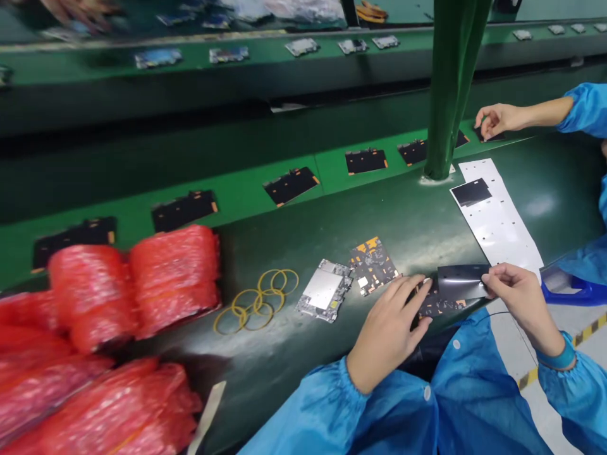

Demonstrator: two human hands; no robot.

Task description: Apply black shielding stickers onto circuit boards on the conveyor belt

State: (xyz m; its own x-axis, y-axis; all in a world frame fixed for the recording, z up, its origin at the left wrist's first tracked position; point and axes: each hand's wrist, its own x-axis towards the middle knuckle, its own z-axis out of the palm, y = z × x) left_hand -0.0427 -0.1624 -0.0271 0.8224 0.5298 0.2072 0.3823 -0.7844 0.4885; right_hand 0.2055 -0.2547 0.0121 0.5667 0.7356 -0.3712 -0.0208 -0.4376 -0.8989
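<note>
My right hand (516,297) pinches the right end of a glossy black film (459,282) between thumb and fingers. Beneath that film lies a dark circuit board (441,307) with copper-coloured patches, partly covered by the film and my fingers. My left hand (391,325) rests its outstretched fingers on the left part of this board, near the film's left edge. Just beyond the left fingertips is another dark board (374,265) with orange areas. It touches or nearly touches a board with a silver shield plate (325,287). A white backing sheet (497,212) carries one more black film (472,192).
Yellow rubber bands (258,306) lie left of the boards. Red bubble-wrap bundles (173,278) fill the left side. A green post (450,95) rises by the conveyor belt (241,202), which carries several black boards. A co-worker's hand (500,121) touches one of them at right.
</note>
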